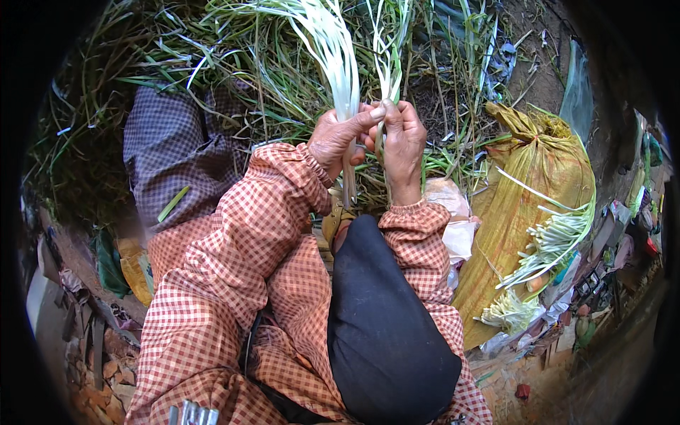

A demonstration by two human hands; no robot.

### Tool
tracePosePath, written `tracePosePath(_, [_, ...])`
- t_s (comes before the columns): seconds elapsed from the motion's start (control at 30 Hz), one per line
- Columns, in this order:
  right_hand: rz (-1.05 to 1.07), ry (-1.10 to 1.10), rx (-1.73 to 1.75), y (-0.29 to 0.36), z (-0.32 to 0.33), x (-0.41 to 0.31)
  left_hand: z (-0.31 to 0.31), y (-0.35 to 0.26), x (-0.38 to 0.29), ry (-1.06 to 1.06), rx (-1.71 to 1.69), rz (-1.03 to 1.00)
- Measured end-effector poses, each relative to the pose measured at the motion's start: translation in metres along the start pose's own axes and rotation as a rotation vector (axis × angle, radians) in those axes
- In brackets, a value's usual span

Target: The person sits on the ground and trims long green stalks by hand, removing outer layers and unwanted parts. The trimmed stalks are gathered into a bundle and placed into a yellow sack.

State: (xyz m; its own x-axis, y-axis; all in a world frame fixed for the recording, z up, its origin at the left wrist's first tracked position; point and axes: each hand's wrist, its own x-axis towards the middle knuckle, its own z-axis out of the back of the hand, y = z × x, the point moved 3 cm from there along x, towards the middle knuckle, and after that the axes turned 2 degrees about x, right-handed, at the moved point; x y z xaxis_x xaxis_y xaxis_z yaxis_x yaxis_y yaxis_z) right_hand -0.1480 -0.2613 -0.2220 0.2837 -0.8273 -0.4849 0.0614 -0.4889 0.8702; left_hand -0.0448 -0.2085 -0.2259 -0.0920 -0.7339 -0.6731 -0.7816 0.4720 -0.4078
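My left hand [336, 139] is closed around a bundle of long, pale leafy stalks [342, 69]. Their white lower ends stick out below the palm, and the thin blades fan up and to the left. Close beside it, my right hand [402, 141] pinches a smaller greenish-white stalk [390, 79] with split leaves between thumb and fingers. The two thumbs meet or nearly meet. Behind both hands spreads a heap of loose green and dry leaves [228, 69].
A yellow woven sack [531, 175], tied at its neck, lies to the right. Trimmed white stalks [552, 244] rest on it, with a second small bunch [512, 313] lower down. Dark checkered cloth [170, 143] covers my leg at left. Broken bricks [109, 382] lie at lower left.
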Motion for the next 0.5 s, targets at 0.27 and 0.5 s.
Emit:
tracePosePath(0.27, [0.513,-0.169,-0.912,0.024,0.0,-0.03,-0.007,-0.007,0.002,-0.12,0.049,0.01])
tracePosePath(0.5, [0.341,0.028,-1.23,-0.058,0.037,-0.06,0.013,-0.108,-0.026,-0.191,0.205,-0.626])
